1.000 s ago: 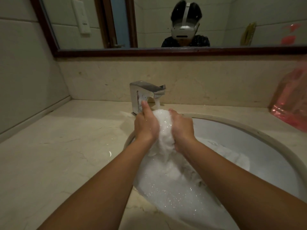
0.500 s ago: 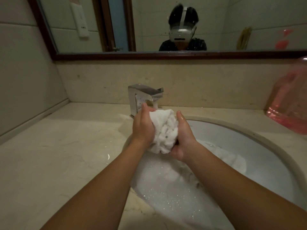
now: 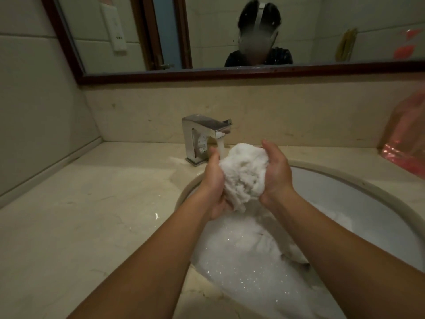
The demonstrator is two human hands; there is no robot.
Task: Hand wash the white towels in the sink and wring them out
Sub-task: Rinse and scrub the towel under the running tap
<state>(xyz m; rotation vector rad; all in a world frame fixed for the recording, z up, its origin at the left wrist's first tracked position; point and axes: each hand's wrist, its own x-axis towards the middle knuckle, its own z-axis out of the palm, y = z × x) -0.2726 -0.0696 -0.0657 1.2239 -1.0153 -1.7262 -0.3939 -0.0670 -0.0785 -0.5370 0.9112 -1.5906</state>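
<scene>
Two hands hold one bunched white towel (image 3: 243, 173) between them, lifted clear of the suds (image 3: 241, 263) and above the left side of the sink (image 3: 368, 188). The left hand (image 3: 213, 184) grips the wad's lower left flank, its fingers curled under the tail that hangs down. The right hand (image 3: 277, 173) cups the opposite flank a little higher, thumb up and fingers wrapped round the back. Both are clamped on the cloth, palms facing each other, so neither is the nearer.

The wad stands roughly upright, its long axis running from a rounded top down to that short tail. The hands therefore sit on its sides, not at its ends. From where I stand, a proper wring would call for one hand shifting to the top and the other to the tail before twisting.

Water runs from the tap (image 3: 202, 137) just behind the left thumb, at the towel's upper left edge. Whether more towels lie under the foam I cannot tell. The bench (image 3: 92, 203) around the basin looks wet near the tap.
</scene>
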